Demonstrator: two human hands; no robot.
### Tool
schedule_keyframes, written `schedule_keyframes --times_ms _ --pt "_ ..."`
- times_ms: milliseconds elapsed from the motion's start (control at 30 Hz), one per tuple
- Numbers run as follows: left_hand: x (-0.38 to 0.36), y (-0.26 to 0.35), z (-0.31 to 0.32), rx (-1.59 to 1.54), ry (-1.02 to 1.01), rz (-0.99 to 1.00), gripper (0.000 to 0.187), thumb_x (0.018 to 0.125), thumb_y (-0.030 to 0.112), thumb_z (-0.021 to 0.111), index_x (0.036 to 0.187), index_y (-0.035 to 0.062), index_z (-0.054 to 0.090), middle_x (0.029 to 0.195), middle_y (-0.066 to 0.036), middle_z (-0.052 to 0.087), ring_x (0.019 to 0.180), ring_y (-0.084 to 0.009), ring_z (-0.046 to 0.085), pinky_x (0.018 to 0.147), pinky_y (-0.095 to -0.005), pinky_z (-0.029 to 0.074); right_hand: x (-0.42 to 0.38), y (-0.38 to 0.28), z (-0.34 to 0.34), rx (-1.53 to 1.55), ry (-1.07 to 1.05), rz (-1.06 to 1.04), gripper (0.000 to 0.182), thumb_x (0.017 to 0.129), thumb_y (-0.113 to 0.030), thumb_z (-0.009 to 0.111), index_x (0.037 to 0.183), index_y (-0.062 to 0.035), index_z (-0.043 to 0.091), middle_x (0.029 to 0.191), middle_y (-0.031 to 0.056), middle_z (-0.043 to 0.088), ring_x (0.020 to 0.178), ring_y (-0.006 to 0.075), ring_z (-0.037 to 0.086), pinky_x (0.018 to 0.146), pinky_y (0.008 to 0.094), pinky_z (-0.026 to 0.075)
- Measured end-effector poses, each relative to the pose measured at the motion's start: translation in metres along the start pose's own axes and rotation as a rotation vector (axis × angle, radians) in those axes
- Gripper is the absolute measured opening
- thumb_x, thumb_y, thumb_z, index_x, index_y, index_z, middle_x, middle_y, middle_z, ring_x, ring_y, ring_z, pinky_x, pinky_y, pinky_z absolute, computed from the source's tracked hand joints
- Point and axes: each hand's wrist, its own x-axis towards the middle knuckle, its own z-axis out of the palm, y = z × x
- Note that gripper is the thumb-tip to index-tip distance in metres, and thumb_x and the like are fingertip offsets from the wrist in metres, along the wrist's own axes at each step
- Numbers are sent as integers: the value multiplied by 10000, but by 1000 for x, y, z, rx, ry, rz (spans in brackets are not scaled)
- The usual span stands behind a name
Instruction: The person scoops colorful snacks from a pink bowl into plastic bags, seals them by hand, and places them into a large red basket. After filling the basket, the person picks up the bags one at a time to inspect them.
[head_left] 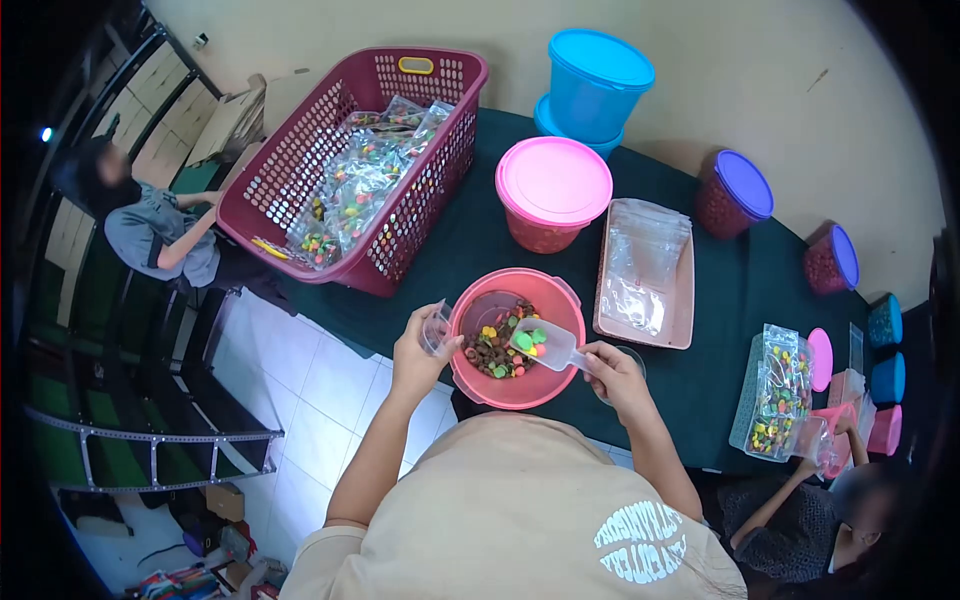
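Observation:
My left hand (pixel 414 358) grips a small clear plastic cup (pixel 436 326) at the left rim of a coral-pink bowl (pixel 562 292). A transparent scoop (pixel 560 348) is held by its handle in my right hand (pixel 618 380), over the bowl's right side. Green, yellow and pink pieces lie in the scoop. Inside the bowl is a mix of brown and brightly coloured small pieces (pixel 490 355). Near my right hand, a round clear rim is partly hidden behind the fingers.
A maroon basket (pixel 425 215) holds several filled clear bags (pixel 365 175). Behind the bowl stand a pink-lidded tub (pixel 552 190), stacked blue tubs (pixel 600 85) and a pink tray (pixel 645 335) of clear bags. People work at left (pixel 165 225) and lower right (pixel 790 510).

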Motion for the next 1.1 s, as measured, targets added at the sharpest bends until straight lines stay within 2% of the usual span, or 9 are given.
schedule_keyframes --times_ms 267,433,667,833,867,900,967,1033,1100 --pt "17 -13 -12 142 -149 -66 555 745 110 738 1233 60 480 903 -62 608 842 -119 587 779 -276 475 -12 -10 18 -324 236 -203 196 904 -173 569 936 10 631 720 3 578 662 56 497 604 212 393" --pt "16 27 -27 562 -115 384 697 609 262 806 1214 80 511 1030 -113 610 946 -310 566 868 -423 392 -24 -34 30 -314 180 -205 176 881 -150 597 924 16 639 792 34 635 756 67 541 704 243 441" --pt "19 58 -13 477 -355 522 647 596 240 812 1166 81 551 1044 -111 621 957 -301 577 861 -414 408 -12 -80 68 -686 146 -306 183 848 -175 622 882 3 641 686 84 631 633 146 602 586 281 455" --pt "36 90 -10 111 -820 200 575 625 189 785 1136 47 560 1060 -113 634 986 -276 610 872 -365 464 -2 -146 87 -1478 -207 -838 234 780 -258 658 833 -34 614 640 78 620 607 273 624 551 385 483" --pt "43 90 -15 -37 -948 172 562 628 175 781 1127 38 563 1040 -101 641 969 -251 621 868 -353 471 -6 -165 89 -1475 -209 -842 234 780 -258 658 833 -34 614 640 78 620 607 273 624 551 385 483" --pt "52 87 -18 -76 -1161 93 672 701 155 741 1292 52 439 1092 -98 605 1001 -191 587 852 -330 467 -13 -185 90 -1551 -306 -869 212 772 -246 655 828 -48 606 651 67 613 632 250 622 570 375 476" --pt "58 92 -18 -177 -1259 30 654 702 140 739 1276 37 444 1107 -95 595 998 -189 586 862 -329 468 -18 -200 89 -1626 -416 -900 191 763 -234 652 824 -61 597 662 57 607 656 227 619 589 365 470" --pt "66 95 -14 -357 -1478 -79 620 702 110 741 1237 5 446 1123 -109 571 997 -188 586 896 -339 468 -19 -204 85 -1479 -443 -1236 151 747 -196 637 816 -76 576 719 31 597 713 190 582 646 319 449" --pt "68 91 1 -508 -1525 -31 615 702 102 737 1234 9 443 1111 -113 568 1000 -195 587 895 -344 470 -21 -197 80 -1507 -491 -1210 136 746 -183 627 813 -79 571 742 20 591 730 180 560 671 303 437"
